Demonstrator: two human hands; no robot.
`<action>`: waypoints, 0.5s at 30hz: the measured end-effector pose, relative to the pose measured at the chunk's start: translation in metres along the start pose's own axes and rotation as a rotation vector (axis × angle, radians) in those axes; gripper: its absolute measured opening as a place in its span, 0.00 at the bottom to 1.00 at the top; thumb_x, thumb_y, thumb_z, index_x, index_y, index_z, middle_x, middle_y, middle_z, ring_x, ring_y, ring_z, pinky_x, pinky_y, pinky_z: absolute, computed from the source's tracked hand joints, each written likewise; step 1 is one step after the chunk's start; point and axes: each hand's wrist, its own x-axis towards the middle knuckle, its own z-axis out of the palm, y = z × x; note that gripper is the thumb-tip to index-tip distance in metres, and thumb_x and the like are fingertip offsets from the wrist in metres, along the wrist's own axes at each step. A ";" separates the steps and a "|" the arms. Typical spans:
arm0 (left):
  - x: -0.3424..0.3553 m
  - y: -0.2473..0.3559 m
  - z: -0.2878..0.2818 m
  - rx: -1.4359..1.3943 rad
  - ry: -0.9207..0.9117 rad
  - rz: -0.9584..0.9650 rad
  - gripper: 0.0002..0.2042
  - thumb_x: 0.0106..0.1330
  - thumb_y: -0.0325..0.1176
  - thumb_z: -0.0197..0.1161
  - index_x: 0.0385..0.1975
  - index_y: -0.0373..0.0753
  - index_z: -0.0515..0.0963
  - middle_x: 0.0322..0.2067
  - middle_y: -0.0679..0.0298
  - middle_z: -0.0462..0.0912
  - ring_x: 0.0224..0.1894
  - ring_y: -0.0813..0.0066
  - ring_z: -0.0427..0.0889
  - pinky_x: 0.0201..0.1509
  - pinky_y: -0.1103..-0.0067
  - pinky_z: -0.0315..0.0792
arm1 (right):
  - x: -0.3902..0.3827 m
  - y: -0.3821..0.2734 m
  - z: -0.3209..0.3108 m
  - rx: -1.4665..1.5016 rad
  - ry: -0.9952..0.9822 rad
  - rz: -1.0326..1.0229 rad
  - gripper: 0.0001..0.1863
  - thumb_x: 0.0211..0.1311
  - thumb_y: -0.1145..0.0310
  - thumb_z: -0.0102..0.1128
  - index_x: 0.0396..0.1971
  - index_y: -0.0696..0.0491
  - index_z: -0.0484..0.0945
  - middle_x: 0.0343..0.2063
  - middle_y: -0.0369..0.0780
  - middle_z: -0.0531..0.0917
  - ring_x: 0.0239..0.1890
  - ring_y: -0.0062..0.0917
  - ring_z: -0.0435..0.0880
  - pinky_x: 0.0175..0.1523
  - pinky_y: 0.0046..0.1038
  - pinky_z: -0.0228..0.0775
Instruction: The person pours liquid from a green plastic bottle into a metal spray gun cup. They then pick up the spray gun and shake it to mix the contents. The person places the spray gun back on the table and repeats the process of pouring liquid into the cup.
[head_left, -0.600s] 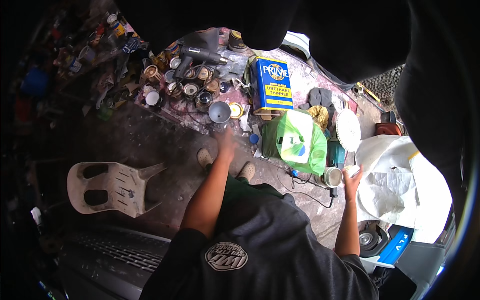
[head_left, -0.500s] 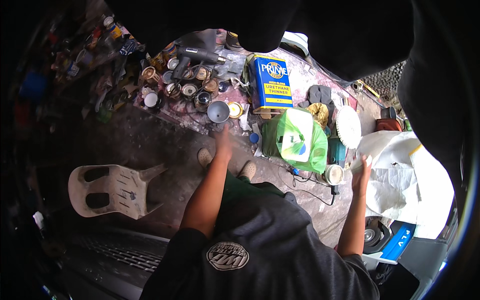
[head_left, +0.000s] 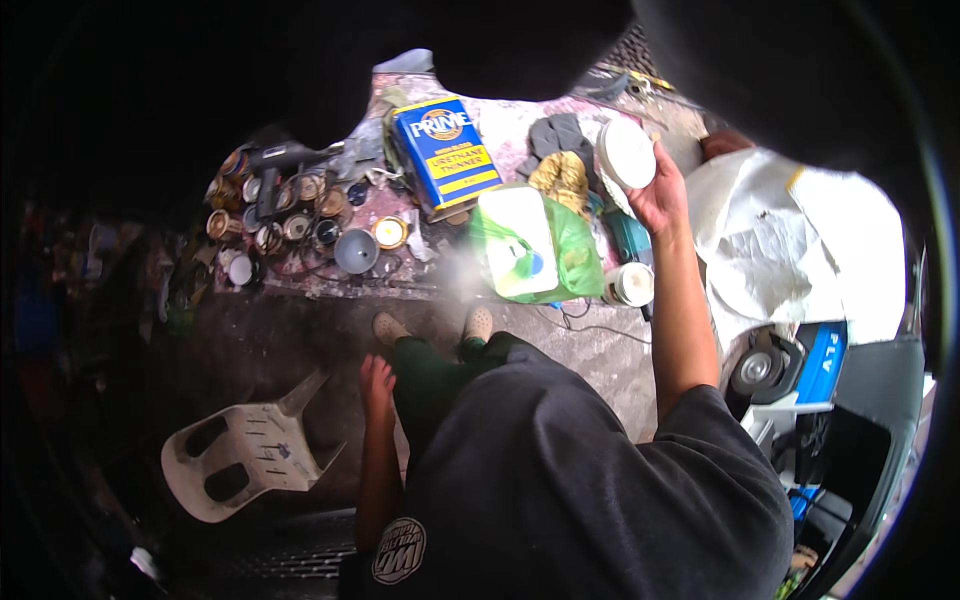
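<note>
My right hand (head_left: pixel 661 195) reaches over the right side of the table, its fingers and thumb closed on the edge of a white round pad (head_left: pixel 627 152). The pad's lower edge looks scalloped. Just below it lies a teal power tool (head_left: pixel 627 235), partly covered by my hand and the pad. My left hand (head_left: pixel 377 382) hangs near my left thigh with its fingers apart and nothing in them. Closest to the pad on its left are yellowish gloves (head_left: pixel 560 178) and a dark grey cloth (head_left: pixel 563 137).
The paint-stained table holds a blue and yellow thinner can (head_left: pixel 446 155), a white jug (head_left: pixel 515 240) in a green bag, a grey bowl (head_left: pixel 356 251), a heat gun (head_left: pixel 272 172) and several paint tins. A plastic chair (head_left: pixel 255 455) stands left; white sheeting (head_left: pixel 765 245) lies right.
My right hand has moved up and left from beside the white sheeting and taken hold of the round pad. My left hand has drawn back from the grey bowl toward my body.
</note>
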 end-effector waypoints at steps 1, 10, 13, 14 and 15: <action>-0.009 -0.008 -0.019 0.062 0.040 -0.013 0.33 0.78 0.47 0.62 0.77 0.41 0.61 0.66 0.56 0.74 0.68 0.58 0.75 0.69 0.63 0.71 | -0.019 -0.002 0.004 -0.126 0.238 -0.008 0.28 0.87 0.57 0.38 0.71 0.65 0.65 0.68 0.53 0.76 0.68 0.44 0.78 0.73 0.48 0.73; -0.031 0.016 -0.005 0.099 0.026 0.031 0.27 0.79 0.46 0.61 0.73 0.42 0.68 0.62 0.57 0.78 0.63 0.67 0.79 0.67 0.70 0.72 | -0.181 -0.031 -0.150 -0.861 0.844 -0.269 0.23 0.83 0.58 0.50 0.67 0.56 0.74 0.62 0.49 0.83 0.60 0.39 0.86 0.65 0.44 0.78; -0.038 0.060 0.056 0.255 -0.131 0.258 0.24 0.80 0.42 0.60 0.71 0.40 0.71 0.61 0.57 0.79 0.61 0.67 0.80 0.66 0.71 0.73 | -0.202 0.008 -0.154 -1.708 0.872 -0.450 0.18 0.81 0.62 0.55 0.62 0.53 0.80 0.57 0.50 0.86 0.57 0.41 0.87 0.62 0.40 0.78; -0.032 0.069 0.075 0.290 -0.178 0.333 0.22 0.80 0.39 0.60 0.70 0.39 0.72 0.60 0.56 0.79 0.60 0.66 0.80 0.66 0.72 0.73 | -0.204 0.029 -0.169 -1.832 0.779 -0.516 0.17 0.76 0.66 0.60 0.60 0.54 0.81 0.55 0.51 0.86 0.56 0.46 0.86 0.61 0.39 0.77; -0.035 0.079 0.095 0.338 -0.215 0.447 0.22 0.80 0.37 0.61 0.69 0.38 0.73 0.60 0.56 0.80 0.60 0.66 0.80 0.67 0.71 0.73 | -0.208 0.049 -0.170 -1.936 0.596 -0.361 0.18 0.73 0.68 0.63 0.60 0.54 0.80 0.55 0.52 0.86 0.56 0.51 0.85 0.62 0.41 0.77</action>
